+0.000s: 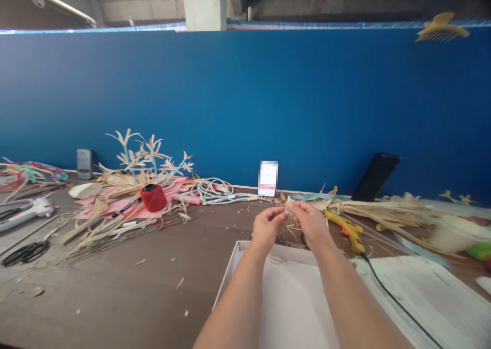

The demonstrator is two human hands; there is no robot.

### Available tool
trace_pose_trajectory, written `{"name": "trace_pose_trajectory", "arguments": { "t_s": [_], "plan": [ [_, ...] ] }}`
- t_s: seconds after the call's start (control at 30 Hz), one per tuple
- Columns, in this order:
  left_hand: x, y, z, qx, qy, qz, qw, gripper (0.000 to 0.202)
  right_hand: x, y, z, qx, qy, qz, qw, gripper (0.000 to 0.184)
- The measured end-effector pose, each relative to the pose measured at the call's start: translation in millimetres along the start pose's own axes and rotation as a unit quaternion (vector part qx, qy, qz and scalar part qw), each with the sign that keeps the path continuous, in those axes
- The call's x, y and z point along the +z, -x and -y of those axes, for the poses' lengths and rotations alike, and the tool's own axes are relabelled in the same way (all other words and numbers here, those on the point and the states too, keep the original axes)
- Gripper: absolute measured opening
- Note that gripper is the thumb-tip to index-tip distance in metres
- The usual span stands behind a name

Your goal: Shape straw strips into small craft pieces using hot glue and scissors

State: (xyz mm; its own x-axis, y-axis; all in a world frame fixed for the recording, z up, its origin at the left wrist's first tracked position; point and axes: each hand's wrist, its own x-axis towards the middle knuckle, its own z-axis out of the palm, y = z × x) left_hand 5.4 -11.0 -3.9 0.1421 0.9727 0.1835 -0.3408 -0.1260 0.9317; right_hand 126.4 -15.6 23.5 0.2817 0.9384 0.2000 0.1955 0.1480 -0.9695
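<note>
Both of my hands are raised close together above the far end of a white shallow box (236, 259). My left hand (266, 228) is closed, thumb and fingers pinching a small pale husk piece (288, 211). From the other side my right hand (310, 225) pinches the same piece. The fingers cover much of it, so its full shape does not show. A thin pale strand (293, 229) hangs just below the fingertips. To the right of my right hand lies a yellow glue gun (347, 231) with a black cord.
Husk flowers on stems (153, 152), a red spool (153, 198), a coiled pale blue cord (217, 190) and black-handled scissors (25, 253) lie to the left. A lit phone (268, 179) leans on the blue partition (245, 103). Husk strips (383, 208) and a white bowl (458, 234) are at right.
</note>
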Motion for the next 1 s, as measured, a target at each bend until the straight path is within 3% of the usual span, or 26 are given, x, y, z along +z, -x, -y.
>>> {"name": "trace_pose_trajectory", "arguments": {
  "t_s": [0.53, 0.77, 0.9, 1.0],
  "plan": [
    [0.8, 1.0, -3.0, 0.005, -0.003, 0.002, 1.000, 0.029, 0.6, 2.2, 5.4, 0.006, 0.008, -0.002, 1.000, 0.032],
    [0.8, 0.9, -3.5, 0.001, 0.014, -0.001, 1.000, 0.027, 1.6, 1.3, 4.1, 0.007, -0.032, -0.004, 0.999, 0.041],
    [0.3, -0.2, -3.2, 0.006, 0.014, -0.032, 0.999, 0.027, -0.5, -2.0, 4.6, 0.014, -0.068, -0.044, 0.997, 0.049],
    [-1.0, -1.8, -3.6, 0.021, 0.013, -0.080, 0.997, 0.029, -6.9, -3.6, 6.9, 0.003, -0.029, -0.067, 0.997, 0.045]
  ]
}}
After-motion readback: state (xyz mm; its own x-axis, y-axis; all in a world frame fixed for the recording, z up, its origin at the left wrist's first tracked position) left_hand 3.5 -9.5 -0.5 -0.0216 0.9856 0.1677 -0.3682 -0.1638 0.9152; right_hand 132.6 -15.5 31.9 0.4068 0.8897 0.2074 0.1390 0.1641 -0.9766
